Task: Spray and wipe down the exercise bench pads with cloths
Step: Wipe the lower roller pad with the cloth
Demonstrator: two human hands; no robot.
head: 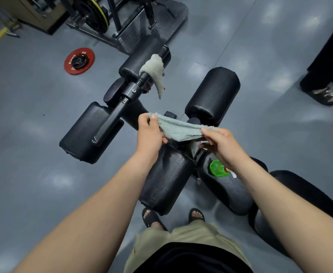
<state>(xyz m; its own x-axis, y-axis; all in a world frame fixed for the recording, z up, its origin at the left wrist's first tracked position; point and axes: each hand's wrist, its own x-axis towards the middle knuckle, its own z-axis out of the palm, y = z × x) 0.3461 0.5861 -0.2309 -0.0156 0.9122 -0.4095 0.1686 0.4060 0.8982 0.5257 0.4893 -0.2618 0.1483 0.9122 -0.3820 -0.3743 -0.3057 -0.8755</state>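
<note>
A pale green cloth (178, 129) is stretched between both hands above the bench. My left hand (150, 133) pinches its left corner and my right hand (221, 145) pinches its right end. Below them lie two black pads (166, 180), side by side. A green spray bottle (218, 168) rests on the right pad, partly hidden by my right wrist. A second, grey-white cloth (155, 70) hangs over the black bar between the far roller pads (137, 63). More black pads sit at the left (87, 134) and the upper right (214, 95).
A red weight plate (79, 61) lies on the grey floor at the upper left. A plate rack and machine base (126, 20) stand behind the bench. Another person's sandalled foot (324, 94) is at the right edge. My own feet (173, 217) stand below the pads.
</note>
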